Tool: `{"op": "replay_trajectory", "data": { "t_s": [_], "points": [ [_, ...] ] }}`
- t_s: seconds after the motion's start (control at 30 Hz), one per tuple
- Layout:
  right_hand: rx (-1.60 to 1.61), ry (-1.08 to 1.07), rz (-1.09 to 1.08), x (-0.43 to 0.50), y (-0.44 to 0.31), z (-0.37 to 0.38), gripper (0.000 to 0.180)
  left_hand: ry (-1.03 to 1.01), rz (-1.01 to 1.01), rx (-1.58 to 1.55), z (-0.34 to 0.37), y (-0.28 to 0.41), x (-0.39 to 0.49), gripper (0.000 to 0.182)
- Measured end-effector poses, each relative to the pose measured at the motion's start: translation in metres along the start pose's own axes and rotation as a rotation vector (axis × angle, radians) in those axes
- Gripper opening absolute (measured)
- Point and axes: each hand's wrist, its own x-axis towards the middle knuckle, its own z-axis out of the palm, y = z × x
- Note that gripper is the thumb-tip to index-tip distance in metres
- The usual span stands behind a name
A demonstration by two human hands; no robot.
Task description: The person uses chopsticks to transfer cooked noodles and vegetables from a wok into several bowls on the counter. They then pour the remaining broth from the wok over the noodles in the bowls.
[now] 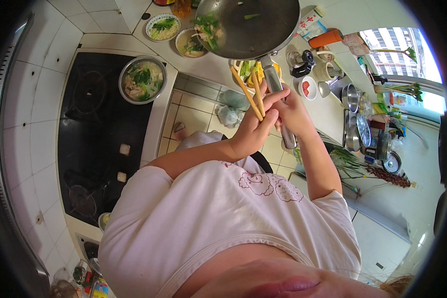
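A frying pan (253,29) is tilted toward its left rim, where leafy greens, meat pieces and broth gather beside a bowl of soup (188,46). My right hand (294,111) grips the pan's metal handle (272,74). Wooden chopsticks (246,89) are in my left hand (251,128), which meets the right at the handle; whether it also bears the pan is partly hidden. A patterned bowl of noodles and greens (163,28) stands behind the soup bowl. On the black cooktop (104,130) sits a metal bowl of noodles, meat and greens (142,80).
Under the pan, a basket with leafy vegetables (247,69) is partly hidden. To its right are a small white bowl with red pieces (307,88), a glass jug and an orange bottle (326,38). Metal bowls (351,97) and pots crowd the right counter. Plastic bags (229,116) lie on the floor.
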Motion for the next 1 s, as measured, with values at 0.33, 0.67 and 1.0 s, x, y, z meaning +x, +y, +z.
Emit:
{"op": "replay_trajectory", "data": {
  "t_s": [0.33,0.67,1.0],
  "points": [
    [0.113,-0.067,-0.069,0.000,-0.003,-0.003,0.023,0.064,0.049,0.061,0.010,0.002,0.000,0.042],
    [0.157,0.023,-0.113,0.016,-0.021,0.054,0.023,0.032,-0.002,0.100,-0.036,0.053,-0.006,0.044],
    [0.589,-0.028,-0.046,-0.005,-0.048,0.067,0.026,0.185,-0.073,0.116,-0.080,0.097,-0.006,0.036]
  ]
}}
